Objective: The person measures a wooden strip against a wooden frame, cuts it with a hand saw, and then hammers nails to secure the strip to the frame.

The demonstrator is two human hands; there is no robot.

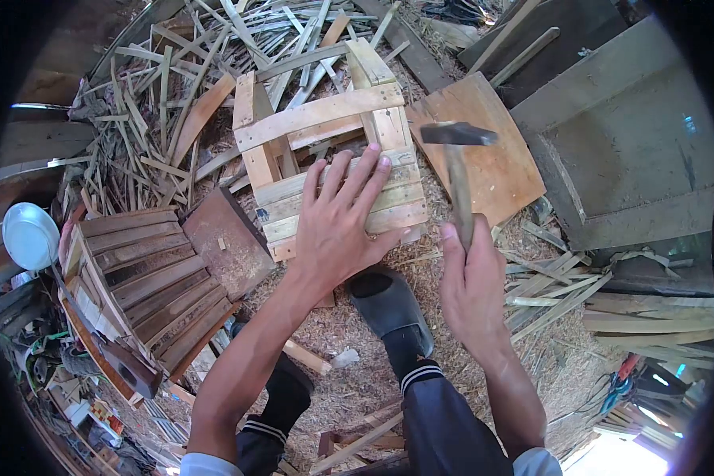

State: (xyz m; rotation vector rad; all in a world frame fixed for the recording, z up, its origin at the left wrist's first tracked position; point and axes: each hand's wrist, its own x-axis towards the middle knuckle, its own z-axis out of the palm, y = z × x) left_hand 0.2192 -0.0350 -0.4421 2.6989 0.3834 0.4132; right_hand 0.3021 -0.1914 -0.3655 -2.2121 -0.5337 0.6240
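Observation:
My left hand (pixel 345 210) lies flat with fingers spread on the slats of a small wooden stool (pixel 389 198), pressing its top. The stool frame has pale slats at the near end and a curved crosspiece (pixel 321 117) farther off, with an opening between them. In my right hand (pixel 472 285) is a hammer (pixel 458 170), gripped by its wooden handle. Its dark metal head is raised to the right of the stool, apart from it, over a wooden board (pixel 492 151).
Scrap wood strips (pixel 166 119) pile up at the back left. A slatted wooden chair-like piece (pixel 151 278) stands on the left, near a white bowl (pixel 30 236). Wooden panels (pixel 627 135) lean at the right. Shavings cover the ground around my sandalled foot (pixel 389 305).

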